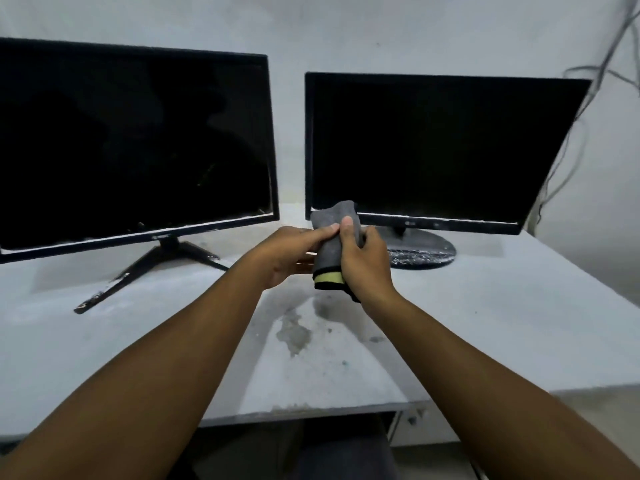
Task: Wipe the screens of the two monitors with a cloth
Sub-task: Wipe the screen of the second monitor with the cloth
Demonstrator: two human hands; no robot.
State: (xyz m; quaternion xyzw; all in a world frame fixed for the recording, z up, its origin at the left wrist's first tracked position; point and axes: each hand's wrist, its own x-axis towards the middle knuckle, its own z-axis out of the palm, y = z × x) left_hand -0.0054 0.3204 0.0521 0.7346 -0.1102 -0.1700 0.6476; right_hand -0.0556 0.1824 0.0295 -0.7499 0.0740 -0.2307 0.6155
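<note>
Two black monitors stand side by side on a pale desk [485,306], both screens dark. The left monitor [131,143] is larger and rests on a V-shaped stand. The right monitor [436,147] sits on a round base. In front of the gap between them I hold a folded grey cloth [332,247] with a yellow-green band at its lower end. My left hand [291,251] pinches the cloth from the left, thumb on top. My right hand [363,261] grips it from the right, thumb pressed on its upper part. The cloth touches neither screen.
White dust lines the lower bezels of both monitors, the left stand [145,268] and the round base [420,252]. Grey stains [294,330] mark the desk below my hands. Cables [588,98] hang down the wall at the right. The desk's front edge runs below my forearms.
</note>
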